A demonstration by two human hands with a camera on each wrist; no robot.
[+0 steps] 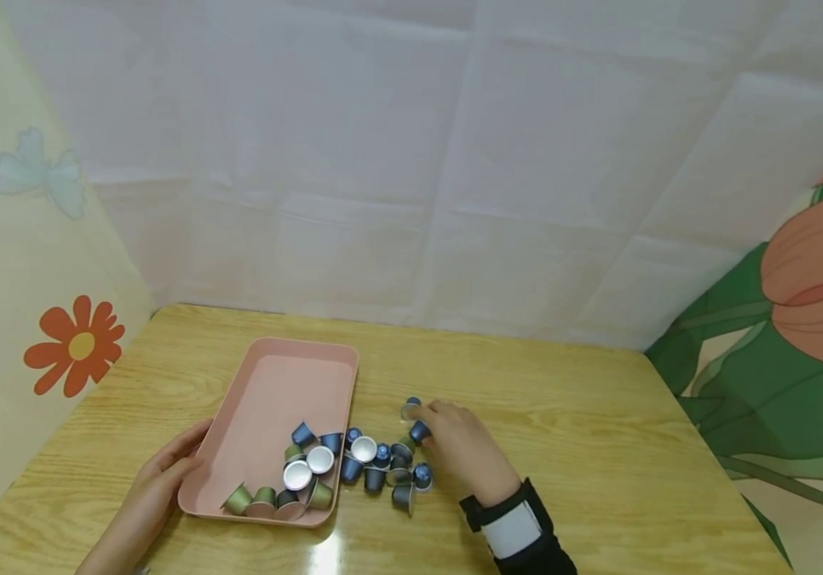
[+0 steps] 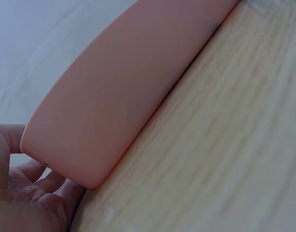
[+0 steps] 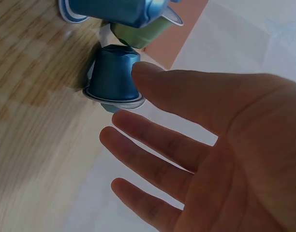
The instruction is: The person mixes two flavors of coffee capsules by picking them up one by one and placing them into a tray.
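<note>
My left hand (image 1: 168, 469) grips the near left side of a pink tray (image 1: 273, 375). In the left wrist view its thumb touches the corner of the wall (image 2: 114, 92), and the other fingers curl in beneath. Coffee capsules, green (image 1: 238, 501) and blue (image 1: 303, 434), fill the near right part of the tray, some with foil lids up. My right hand (image 1: 464, 447) reaches over a capsule pile just right of the tray. In the right wrist view the thumb tip overlaps the side of a blue capsule (image 3: 114, 72), while extended fingers (image 3: 157, 137) reach past its rim.
More capsules lie against the tray's right wall, among them a blue one (image 1: 351, 469) and a dark grey one (image 1: 403, 498). The wooden table (image 1: 569, 447) runs back to a white cloth (image 1: 354, 160). Flower-printed cloths (image 1: 81, 345) hang at both sides.
</note>
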